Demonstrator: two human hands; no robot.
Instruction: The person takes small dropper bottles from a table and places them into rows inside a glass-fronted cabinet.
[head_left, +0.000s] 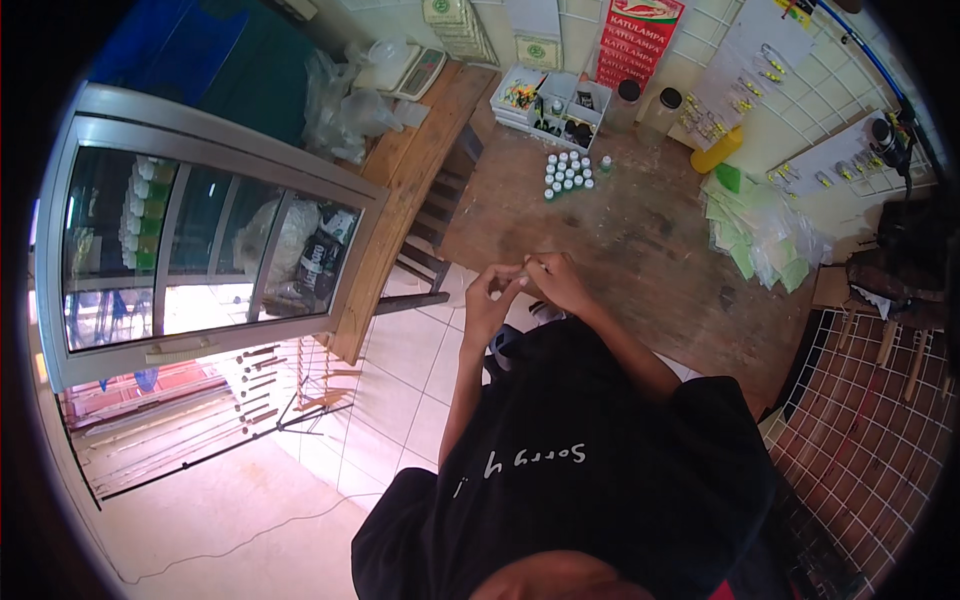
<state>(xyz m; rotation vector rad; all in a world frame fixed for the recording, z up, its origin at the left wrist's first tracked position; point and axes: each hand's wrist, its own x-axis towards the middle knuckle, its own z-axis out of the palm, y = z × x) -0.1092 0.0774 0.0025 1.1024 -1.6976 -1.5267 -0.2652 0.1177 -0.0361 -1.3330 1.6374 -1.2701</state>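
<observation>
My left hand (491, 295) and my right hand (557, 279) meet at the fingertips above the near edge of a wooden table (630, 225). Thumb and forefinger of the left hand form a ring. The fingers seem to pinch something small and pale, but they hide most of it and I cannot tell what it is. Farther back on the tabletop stands a tight group of small bottles (568, 176) with white caps and green contents. One similar bottle (606, 163) stands apart, just right of the group.
Behind the bottles sits a white compartment organizer (551, 109), beside two dark-lidded jars (660, 112). Green and clear plastic packets (757, 225) lie at the right. A yellow bottle (716, 150) leans at the wall. Left are a glass-fronted cabinet (210, 247) and a bench with a scale (409, 73).
</observation>
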